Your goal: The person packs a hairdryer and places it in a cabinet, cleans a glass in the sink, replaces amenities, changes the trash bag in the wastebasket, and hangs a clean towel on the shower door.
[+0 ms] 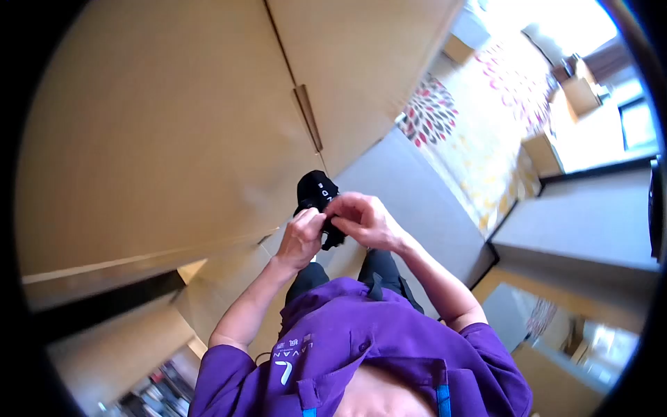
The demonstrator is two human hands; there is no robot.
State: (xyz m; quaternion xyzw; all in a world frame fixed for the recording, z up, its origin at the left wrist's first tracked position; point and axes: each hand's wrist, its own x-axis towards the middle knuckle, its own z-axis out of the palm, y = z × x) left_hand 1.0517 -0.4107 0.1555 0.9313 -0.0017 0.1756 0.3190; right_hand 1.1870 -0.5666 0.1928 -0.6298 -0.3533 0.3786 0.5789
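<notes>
In front of my waist hangs a black cloth bundle with white letters [317, 187], perhaps a soft bag; its exact kind I cannot make out. My left hand [302, 236] is closed on the bundle's near left side, fingers curled. From the right, my right hand [365, 219] pinches at the bundle's upper edge, thumb and fingertips close to the left hand's. What lies between the fingertips is too small to see. A dark part of the cloth hangs below and between both hands.
A tall wooden cabinet door [174, 125] with a long recessed handle [308, 118] stands close on the left. Grey floor [410, 181] leads to a flower-patterned carpet [500, 111]. A mirror [517, 313] is at lower right, and shelves with items [163, 389] are at lower left.
</notes>
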